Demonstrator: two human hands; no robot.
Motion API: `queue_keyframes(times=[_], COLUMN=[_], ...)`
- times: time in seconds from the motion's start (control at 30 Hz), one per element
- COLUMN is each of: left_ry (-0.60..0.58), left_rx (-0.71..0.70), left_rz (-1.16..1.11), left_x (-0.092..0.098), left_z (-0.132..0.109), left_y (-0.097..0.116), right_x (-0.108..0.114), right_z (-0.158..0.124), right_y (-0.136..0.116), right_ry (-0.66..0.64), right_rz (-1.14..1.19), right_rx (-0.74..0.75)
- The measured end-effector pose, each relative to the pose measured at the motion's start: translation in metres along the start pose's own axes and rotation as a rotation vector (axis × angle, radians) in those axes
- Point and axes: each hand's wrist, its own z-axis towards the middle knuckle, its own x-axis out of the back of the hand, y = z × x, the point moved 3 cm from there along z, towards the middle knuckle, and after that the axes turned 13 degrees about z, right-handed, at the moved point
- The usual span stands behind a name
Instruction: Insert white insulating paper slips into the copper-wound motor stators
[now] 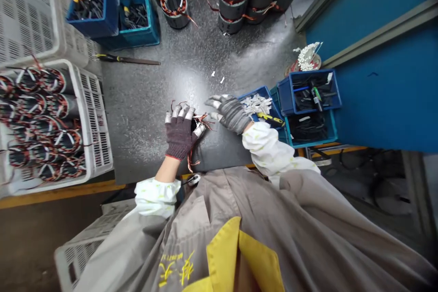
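Note:
My left hand (180,130), in a dark maroon glove with whitish fingertips, is closed over a motor stator (194,124) near the table's front edge. The hand hides most of the stator. Copper wire ends (207,123) stick out of it to the right, and a further lead hangs toward my body. Just right of these wires, my right hand (230,112) is in a grey glove, fingers stretched out and apart, with nothing visible in them. Beside its wrist is a blue bin of white strips (256,103), with yellow-handled snips (270,118) lying on it.
Stacked stators (232,7) stand at the back. A white crate (97,123) full of stators is on the left. Blue bins (99,23) hold black parts at back left; more bins (310,112) stand right. A file (137,60) and white scraps (222,80) lie on the table.

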Motion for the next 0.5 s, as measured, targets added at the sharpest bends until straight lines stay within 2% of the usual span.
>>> queue_keyframes(times=[0.07,0.13,0.27,0.5], left_ry=[0.030,0.091,0.162,0.137], left_rx=[0.021,0.054,0.110,0.120], left_rz=[-0.031,-0.068,-0.132,-0.135], left_x=[-0.011,-0.018,-0.026,-0.025], left_z=[-0.001,-0.006,-0.010,-0.007], left_y=[-0.003,-0.007,-0.010,-0.009], right_x=[-0.002,-0.002,-0.004,-0.009], right_z=[0.016,0.021,0.017,0.025], right_y=[-0.004,-0.001,0.008,0.007], right_ry=[-0.120,-0.171,-0.132,-0.152], right_rz=[-0.066,-0.097,-0.048,0.050], right_rx=[0.077,0.091,0.038,0.073])
